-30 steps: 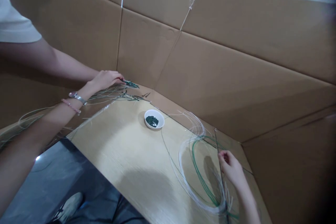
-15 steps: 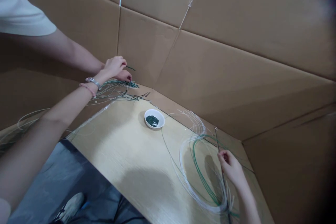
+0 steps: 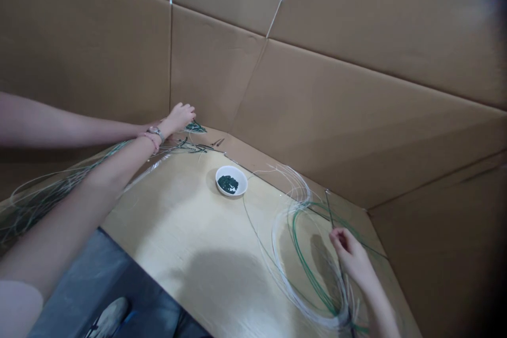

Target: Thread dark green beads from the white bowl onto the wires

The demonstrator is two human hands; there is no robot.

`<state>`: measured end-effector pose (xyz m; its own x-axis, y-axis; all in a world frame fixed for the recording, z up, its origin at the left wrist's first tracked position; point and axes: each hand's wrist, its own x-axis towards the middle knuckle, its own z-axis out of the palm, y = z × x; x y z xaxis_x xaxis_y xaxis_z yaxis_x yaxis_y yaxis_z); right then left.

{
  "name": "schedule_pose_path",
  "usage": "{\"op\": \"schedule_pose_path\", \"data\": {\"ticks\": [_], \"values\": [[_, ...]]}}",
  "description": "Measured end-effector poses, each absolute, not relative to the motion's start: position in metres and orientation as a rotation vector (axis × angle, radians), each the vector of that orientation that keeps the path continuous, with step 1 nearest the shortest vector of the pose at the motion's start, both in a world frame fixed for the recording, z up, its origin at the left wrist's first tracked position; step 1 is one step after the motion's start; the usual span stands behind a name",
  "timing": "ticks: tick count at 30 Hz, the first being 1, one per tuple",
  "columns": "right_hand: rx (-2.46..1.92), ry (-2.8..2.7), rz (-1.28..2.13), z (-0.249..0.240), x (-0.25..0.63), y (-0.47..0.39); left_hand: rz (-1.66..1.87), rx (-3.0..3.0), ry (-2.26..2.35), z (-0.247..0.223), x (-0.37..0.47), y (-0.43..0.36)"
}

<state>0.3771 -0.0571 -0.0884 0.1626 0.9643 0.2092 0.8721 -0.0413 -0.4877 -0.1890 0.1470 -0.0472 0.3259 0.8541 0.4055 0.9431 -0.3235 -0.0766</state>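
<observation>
My left hand (image 3: 180, 116), with bracelets at its wrist, reaches to the far left corner. Its fingers are curled down over a thin dark green strand (image 3: 198, 124) at the tip of a bundle of similar strands. Another person's arm (image 3: 87, 129) comes in from the left behind mine, its hand mostly hidden. At the right, my right hand (image 3: 348, 251) pinches a thin dark stick-like piece (image 3: 329, 208) upright over coils of clear line (image 3: 277, 243) and green line (image 3: 299, 253). A white bowl (image 3: 232, 194) of small dark green beads (image 3: 228, 184) stands between my hands.
Cardboard walls (image 3: 336, 116) enclose the back and sides of the wooden table (image 3: 170, 237). Loose dark pieces (image 3: 217, 142) lie near the back corner. Pale wire tails (image 3: 39, 200) trail away leftward. The table's front edge runs diagonally above the floor.
My left hand has come down with the green strand onto the bundle. The other person's arm has lowered and drawn back left, its sleeve out of view. My right hand has stayed almost still.
</observation>
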Motion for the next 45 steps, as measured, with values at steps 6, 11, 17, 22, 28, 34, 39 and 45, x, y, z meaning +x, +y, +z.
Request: {"op": "schedule_pose_path", "data": {"ticks": [6, 11, 17, 22, 28, 34, 39, 45], "values": [[-1.960, -1.728, 0.234, -0.090, 0.389, -0.059, -0.324, -2.245, -1.876, -0.054, -0.156, 0.160], [-1.974, -1.724, 0.245, -0.095, 0.401, -0.057, -0.337, -2.400, -2.021, 0.005, -0.203, 0.120], [-1.998, -1.709, 0.261, -0.100, 0.405, -0.057, -0.510, -2.463, -2.213, 0.089, -0.284, 0.079], [-2.006, -1.702, 0.257, -0.102, 0.401, -0.055, -0.471, -2.302, -2.381, 0.004, -0.209, 0.128], [-2.006, -1.730, 0.268, -0.101, 0.394, -0.049, -0.231, -2.126, -2.565, -0.079, -0.182, 0.164], [-2.008, -1.742, 0.261, -0.109, 0.385, -0.038, -0.050, -2.165, -2.589, -0.099, -0.180, 0.170], [-2.007, -1.751, 0.276, -0.112, 0.387, -0.038, -0.130, -2.175, -2.625, -0.102, -0.173, 0.169], [-2.006, -1.743, 0.248, -0.102, 0.388, -0.046, -0.501, -2.178, -2.665, -0.071, -0.208, 0.149]]}}
